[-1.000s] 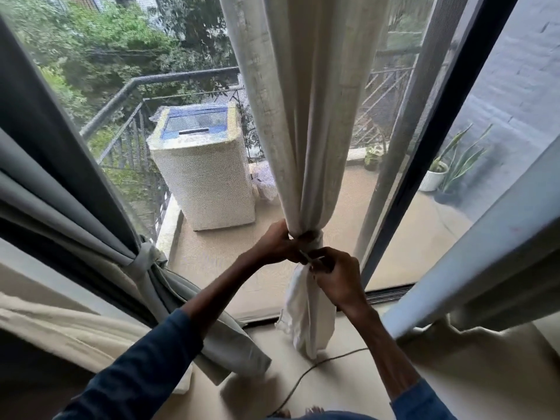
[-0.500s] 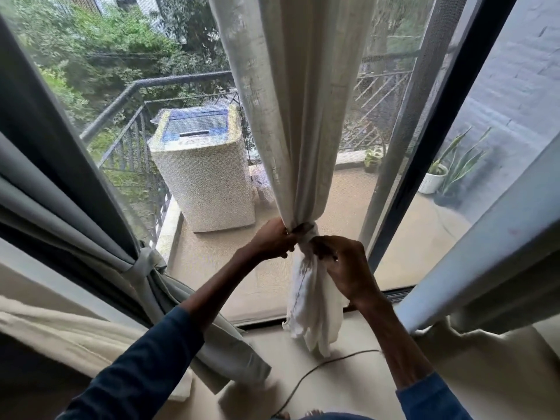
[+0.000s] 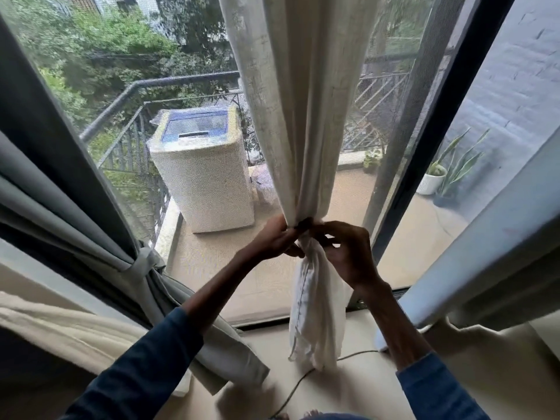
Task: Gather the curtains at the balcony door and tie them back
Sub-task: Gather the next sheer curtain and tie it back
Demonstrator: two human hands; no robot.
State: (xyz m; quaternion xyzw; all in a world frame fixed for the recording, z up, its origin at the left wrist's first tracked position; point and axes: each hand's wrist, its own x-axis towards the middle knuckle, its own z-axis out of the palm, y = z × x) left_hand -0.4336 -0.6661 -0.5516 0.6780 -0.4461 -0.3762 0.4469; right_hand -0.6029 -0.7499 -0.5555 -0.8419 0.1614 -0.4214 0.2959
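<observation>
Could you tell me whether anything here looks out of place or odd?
Nothing looks damaged. Only a thin cord trails loose across the floor, passing the hem of the cream curtain, where it could be stepped on.

Curtains at the door, three: one cream curtain [image 3: 303, 116] in the middle, one grey curtain [image 3: 60, 213] on the left with one tie [image 3: 138, 265], one pale curtain [image 3: 500, 237] on the right. Hands, two: left hand [image 3: 274, 241], right hand [image 3: 348, 256]. Outside stand one washing machine [image 3: 203, 177], one railing [image 3: 121, 98] and at least two plants, one in a white pot [image 3: 430, 181] and one small plant [image 3: 371, 160]; indoors, one cable [image 3: 300, 383] on the floor.
</observation>
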